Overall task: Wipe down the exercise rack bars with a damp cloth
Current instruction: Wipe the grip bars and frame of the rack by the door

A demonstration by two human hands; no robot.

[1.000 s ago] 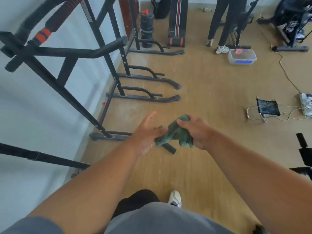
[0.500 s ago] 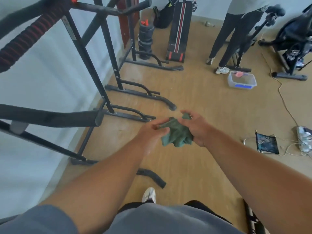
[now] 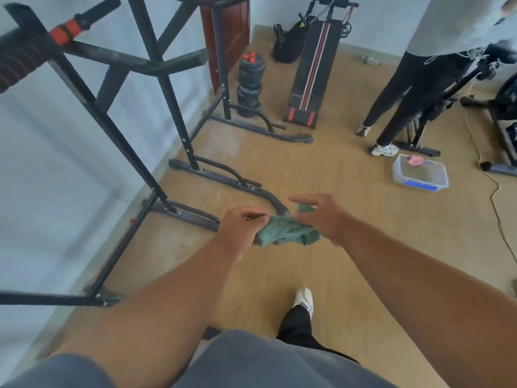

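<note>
1. A crumpled green cloth (image 3: 285, 233) hangs in the air between both hands, in front of the black metal exercise rack (image 3: 165, 88) that stands along the pale wall.
2. The left hand (image 3: 240, 228) pinches the cloth's left end with curled fingers.
3. The right hand (image 3: 324, 219) grasps the cloth's right side, index finger extended.
4. A clear plastic tub (image 3: 419, 175) sits on the wooden floor, well right of the rack.

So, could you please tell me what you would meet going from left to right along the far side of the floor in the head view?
Stack of weight plates → black bag → sit-up bench → standing person's legs → exercise bike.
</note>
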